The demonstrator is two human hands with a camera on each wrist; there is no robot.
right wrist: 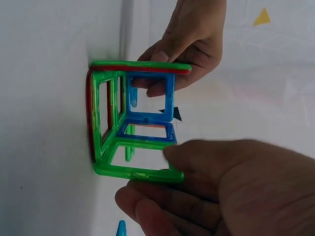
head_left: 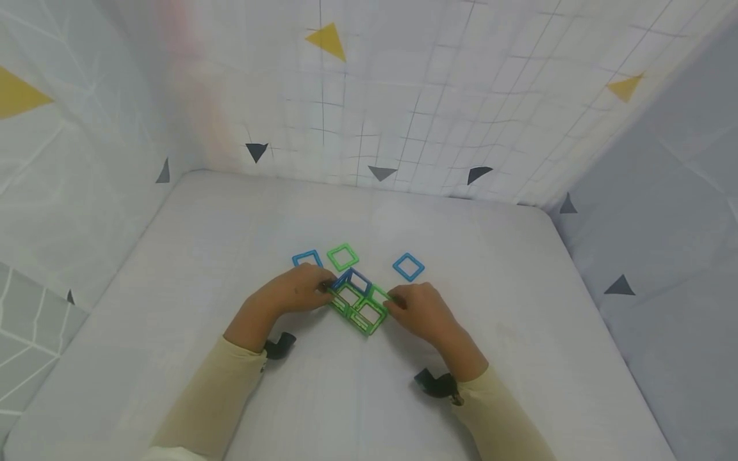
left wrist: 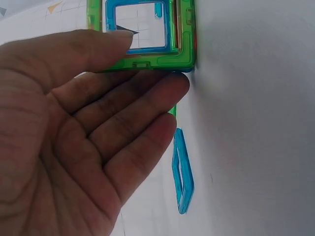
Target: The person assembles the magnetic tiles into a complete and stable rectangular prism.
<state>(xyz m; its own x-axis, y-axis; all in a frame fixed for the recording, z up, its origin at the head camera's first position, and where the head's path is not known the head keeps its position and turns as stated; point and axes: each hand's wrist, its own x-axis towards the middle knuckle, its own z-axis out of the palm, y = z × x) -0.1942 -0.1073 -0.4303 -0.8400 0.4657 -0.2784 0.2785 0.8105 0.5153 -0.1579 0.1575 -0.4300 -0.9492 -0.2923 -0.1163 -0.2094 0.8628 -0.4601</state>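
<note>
Green and blue magnetic tiles, square open frames, are joined into a box-like structure (head_left: 359, 303) on the white surface. Two green tiles form its base, and upright tiles make its sides. My left hand (head_left: 296, 288) pinches a green side tile (left wrist: 162, 63) between thumb and fingers; a blue tile shows behind it in the left wrist view. On the other side, my right hand (head_left: 423, 310) pinches another green tile (right wrist: 135, 173) at its outer edge. In the right wrist view, blue tiles (right wrist: 170, 98) stand at the structure's back, between the two green sides.
Beyond the structure lie a loose blue tile (head_left: 305, 255) close to my left hand, a loose green tile (head_left: 337, 250), and another blue tile (head_left: 414, 261) to the right. White cloth walls (head_left: 403, 77) with yellow and dark triangles enclose the table (head_left: 490, 256). Dark cameras sit at both wrists.
</note>
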